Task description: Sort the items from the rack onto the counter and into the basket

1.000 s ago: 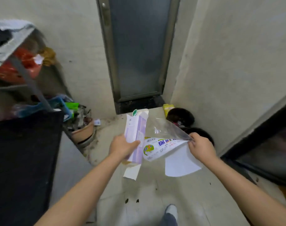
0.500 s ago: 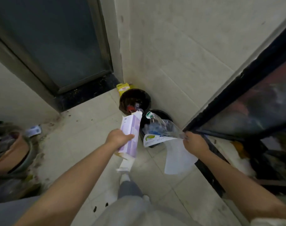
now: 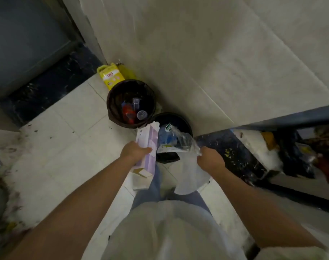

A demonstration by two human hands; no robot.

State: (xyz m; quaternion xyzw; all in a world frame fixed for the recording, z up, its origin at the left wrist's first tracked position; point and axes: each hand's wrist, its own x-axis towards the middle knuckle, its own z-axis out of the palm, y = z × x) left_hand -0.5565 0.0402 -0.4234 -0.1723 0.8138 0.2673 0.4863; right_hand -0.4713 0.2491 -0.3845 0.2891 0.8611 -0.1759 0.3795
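Note:
My left hand (image 3: 135,151) grips a flattened white and purple carton (image 3: 148,145), held upright over the tiled floor. My right hand (image 3: 211,160) pinches a clear plastic bag (image 3: 178,141) with a printed label, and a white sheet (image 3: 192,175) hangs below it. Both items hover at the near rim of a dark round basket (image 3: 186,126) against the wall. A second dark basket (image 3: 113,102) stands just beyond it and holds clear plastic cups and a red wrapper.
A yellow packet (image 3: 111,76) leans in the corner behind the baskets. A dark door (image 3: 28,34) with a black threshold fills the upper left. A dark frame (image 3: 272,124) with clutter behind it runs along the right. My legs stand on pale floor tiles.
I have stepped closer and tilted down; the baskets now lie directly below my hands. Both hands, still holding the carton and the bag, have moved over the nearer basket's rim.

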